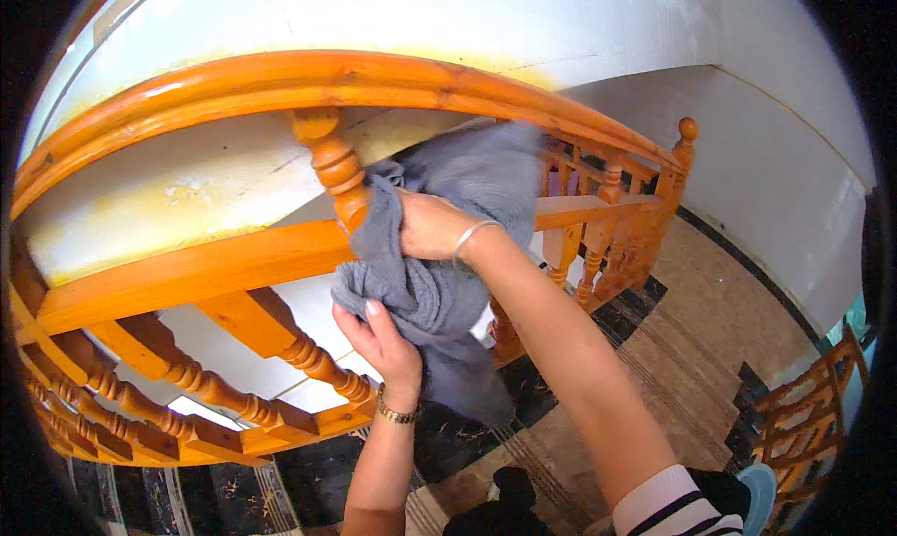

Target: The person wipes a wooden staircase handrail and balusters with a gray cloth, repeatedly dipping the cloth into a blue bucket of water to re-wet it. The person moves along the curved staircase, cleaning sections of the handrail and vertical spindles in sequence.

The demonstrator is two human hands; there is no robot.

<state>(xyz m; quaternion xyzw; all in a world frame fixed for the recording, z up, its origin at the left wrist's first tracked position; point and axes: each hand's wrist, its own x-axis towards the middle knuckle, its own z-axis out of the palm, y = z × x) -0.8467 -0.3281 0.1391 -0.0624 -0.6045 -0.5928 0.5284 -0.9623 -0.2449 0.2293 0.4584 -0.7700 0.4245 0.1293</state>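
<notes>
A large grey cloth (448, 305) hangs bunched against a wooden stair railing, its upper part blurred. My left hand (385, 347), with a gold watch at the wrist, grips a fold of it below the middle rail (210, 269). Higher up, my right hand (434, 224), wearing a pale bangle, presses into the cloth; its fingertips are hidden in the folds. Just left of that hand, a turned wooden baluster (336, 164) joins the curved handrail (350, 80) to the middle rail. The cloth touches this baluster and covers part of the middle rail.
Below the middle rail stand several turned balusters (315, 361). To the right, the railing ends at a newel post with a ball top (687, 140). Black stair treads (231, 494) descend at lower left beside a brown tiled floor (701, 312). A wooden chair (799, 424) stands at right, near a blue basin (760, 494).
</notes>
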